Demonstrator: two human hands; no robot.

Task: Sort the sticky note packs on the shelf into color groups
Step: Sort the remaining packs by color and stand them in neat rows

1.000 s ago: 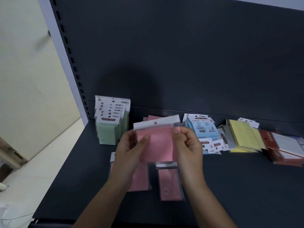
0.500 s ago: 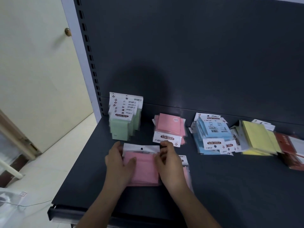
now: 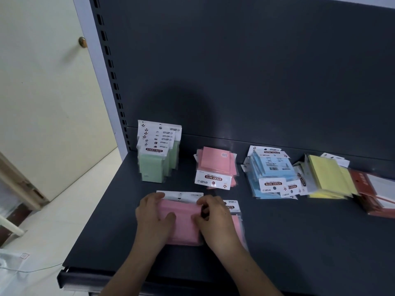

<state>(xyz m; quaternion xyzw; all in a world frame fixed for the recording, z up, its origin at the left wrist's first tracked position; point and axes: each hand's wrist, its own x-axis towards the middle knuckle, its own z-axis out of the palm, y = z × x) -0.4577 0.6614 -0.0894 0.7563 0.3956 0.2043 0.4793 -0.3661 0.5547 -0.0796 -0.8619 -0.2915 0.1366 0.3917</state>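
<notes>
Both my hands rest on a pink sticky note pack (image 3: 183, 221) lying flat near the shelf's front. My left hand (image 3: 152, 218) grips its left side with the thumb on top. My right hand (image 3: 213, 221) pinches its right edge and partly covers another pink pack (image 3: 236, 218) beside it. Further back sit a green stack (image 3: 157, 163) standing upright, a pink pile (image 3: 215, 167), a blue pile (image 3: 271, 176) and a yellow pile (image 3: 327, 176).
Red and white packs (image 3: 378, 193) lie at the far right. The dark shelf (image 3: 299, 242) ends in a front lip (image 3: 85, 278). A slotted upright (image 3: 111, 71) stands at the left, with a cream door (image 3: 42, 82) beyond it.
The pink pack, held up in both hands a second ago, has come down flat onto the shelf's front. My view has shifted left and down.
</notes>
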